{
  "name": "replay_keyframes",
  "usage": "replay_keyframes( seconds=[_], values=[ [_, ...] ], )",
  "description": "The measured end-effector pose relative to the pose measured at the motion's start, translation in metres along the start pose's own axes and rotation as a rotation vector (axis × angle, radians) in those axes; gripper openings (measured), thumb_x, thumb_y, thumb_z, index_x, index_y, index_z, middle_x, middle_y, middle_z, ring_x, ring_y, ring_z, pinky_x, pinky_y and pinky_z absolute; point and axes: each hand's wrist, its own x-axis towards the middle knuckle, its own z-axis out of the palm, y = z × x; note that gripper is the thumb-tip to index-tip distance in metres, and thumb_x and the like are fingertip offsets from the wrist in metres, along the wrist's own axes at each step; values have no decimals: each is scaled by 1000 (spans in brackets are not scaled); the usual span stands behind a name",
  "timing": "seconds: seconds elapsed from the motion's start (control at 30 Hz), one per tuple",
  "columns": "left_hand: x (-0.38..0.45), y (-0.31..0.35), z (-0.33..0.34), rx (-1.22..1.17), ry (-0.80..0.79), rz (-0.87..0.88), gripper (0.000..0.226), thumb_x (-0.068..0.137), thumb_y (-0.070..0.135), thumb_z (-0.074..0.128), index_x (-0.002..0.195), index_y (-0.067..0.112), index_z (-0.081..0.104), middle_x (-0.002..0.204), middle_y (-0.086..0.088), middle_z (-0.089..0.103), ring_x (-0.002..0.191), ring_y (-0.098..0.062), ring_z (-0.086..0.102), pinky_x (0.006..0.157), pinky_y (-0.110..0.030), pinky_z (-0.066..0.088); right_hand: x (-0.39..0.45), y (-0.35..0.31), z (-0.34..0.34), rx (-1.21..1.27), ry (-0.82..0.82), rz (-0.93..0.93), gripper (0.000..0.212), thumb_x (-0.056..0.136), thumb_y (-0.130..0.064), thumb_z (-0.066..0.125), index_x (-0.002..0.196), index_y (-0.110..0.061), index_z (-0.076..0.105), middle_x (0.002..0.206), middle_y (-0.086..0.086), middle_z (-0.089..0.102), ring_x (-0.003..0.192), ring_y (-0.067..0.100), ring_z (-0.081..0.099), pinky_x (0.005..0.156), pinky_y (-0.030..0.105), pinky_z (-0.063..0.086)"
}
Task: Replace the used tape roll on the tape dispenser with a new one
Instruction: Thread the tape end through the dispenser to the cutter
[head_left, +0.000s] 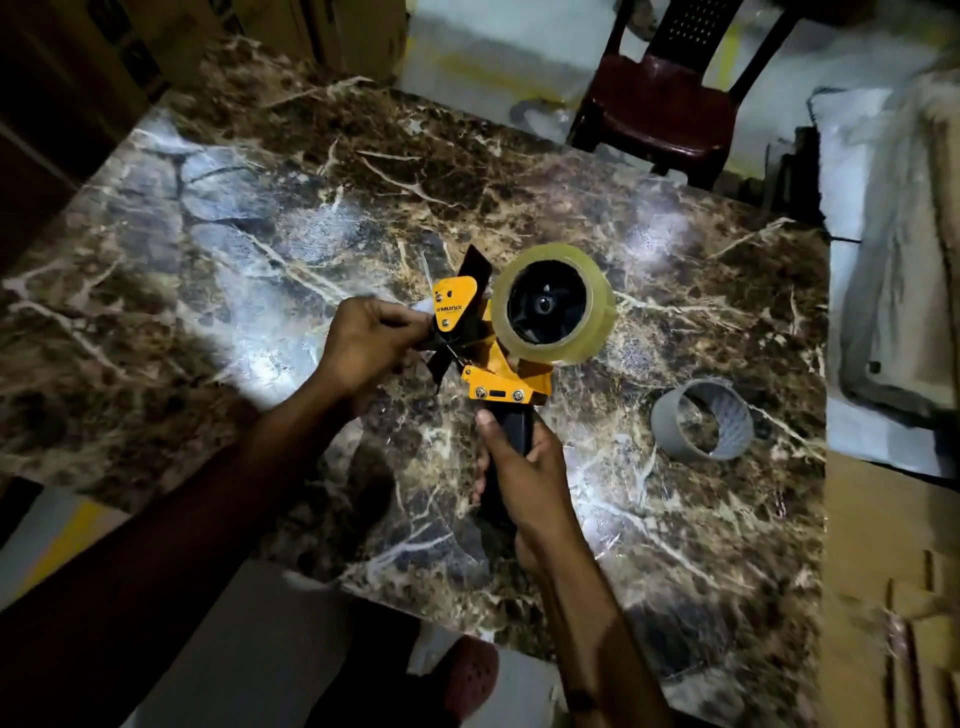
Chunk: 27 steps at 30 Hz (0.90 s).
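my right hand (524, 467) is wrapped tight around the black handle (511, 431) of the tape dispenser (498, 364). my left hand (363, 338) is closed up near the front of it, by the black flap (472, 270) and the orange plate (453, 306). i think my fingers are pinching the loose end of the tape there, but the tape is clear and i cannot really see it.

there is only the one view, from my head, looking down at the marble table (260, 234).

the dispenser is held just above the table, near the middle. its long line runs from the handle, close to me, up and away to the front part, which points away from me and a bit to the left. the new tape roll (553, 304) is already on the wheel, with its open side facing up at me. the old grey core (701, 421) lies on its side on the table, off to the right, well apart from the dispenser.

i think the dispenser is hard and a bit heavy, so the handle is the best place to hold. the tape end is thin, sticky and floppy, and it may fold on itself. the cutter near my left hand is likely sharp, so i should be careful.

a dark red chair (670, 93) stands past the table.
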Motion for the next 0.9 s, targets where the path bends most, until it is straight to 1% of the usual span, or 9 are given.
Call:
replay_keyframes(
  seconds=[0.1, 0.23, 0.33, 0.4, 0.47, 0.53, 0.67, 0.8, 0.9],
  values=[
    [-2, 1, 1, -10, 17, 9, 32, 92, 1, 79, 67, 20, 84, 63, 2, 79, 64, -22, 68, 64, -29, 50, -9, 5, -1, -40, -1, -24, 21, 95, -39, 72, 105, -21, 65, 64, 0, 59, 54, 22, 54, 63, 44, 49],
    [-1, -5, -7, 160, 133, 67, 30, 91, -3, 79, 75, 22, 79, 53, 12, 72, 44, 1, 61, 51, -22, 51, -23, 9, -2, -48, 0, -51, 14, 96, -30, 72, 105, -21, 66, 59, 1, 57, 49, 23, 52, 60, 42, 48],
    [0, -9, -15, 315, 124, 165, 12, 88, -2, 82, 85, 10, 85, 68, 3, 77, 49, 9, 63, 58, -20, 51, -37, 12, 2, -53, 2, -52, 10, 98, -25, 70, 106, -20, 64, 58, 2, 55, 48, 22, 50, 55, 38, 45],
    [-2, -9, -18, 463, 70, 257, 8, 91, 0, 80, 93, 5, 86, 80, -4, 78, 60, 14, 67, 62, -7, 50, -42, 18, 4, -59, 18, -34, 6, 99, -23, 69, 102, -21, 65, 59, 4, 55, 48, 22, 50, 54, 35, 45],
    [-1, -11, -22, 544, 54, 334, 10, 93, 6, 80, 98, 10, 87, 86, -4, 82, 72, 7, 72, 71, -8, 54, -41, 21, 11, -36, 33, -11, 2, 100, -23, 67, 99, -23, 66, 60, 6, 54, 48, 23, 50, 52, 35, 45],
    [4, -14, -29, 599, 72, 381, 12, 94, 11, 79, 101, 15, 88, 92, -4, 85, 84, -5, 77, 81, -21, 59, -40, 21, 20, -30, 39, -11, 1, 100, -23, 67, 101, -25, 67, 62, 6, 55, 49, 23, 51, 53, 36, 46],
    [12, -13, -43, 621, 29, 385, 14, 96, 16, 77, 103, 21, 88, 97, -1, 86, 90, -12, 79, 86, -36, 64, -43, 17, 37, -28, 62, -21, 7, 100, -24, 66, 106, -20, 65, 59, 3, 55, 49, 21, 50, 54, 37, 46],
    [14, -15, -46, 792, 11, 466, 15, 95, 36, 79, 103, 26, 87, 98, 1, 82, 94, -15, 53, 84, -36, 42, -48, 15, 44, 2, 104, 2, 15, 99, -27, 68, 102, -13, 64, 59, 2, 55, 50, 21, 50, 55, 36, 44],
    [15, -24, -50, 972, -2, 595, 22, 98, 45, 72, 106, 30, 86, 111, -1, 74, 99, -23, 57, 86, -37, 33, -49, 13, 43, 0, 125, 3, 21, 98, -26, 68, 105, -7, 62, 62, 5, 54, 51, 20, 49, 53, 34, 44]
  ],
)
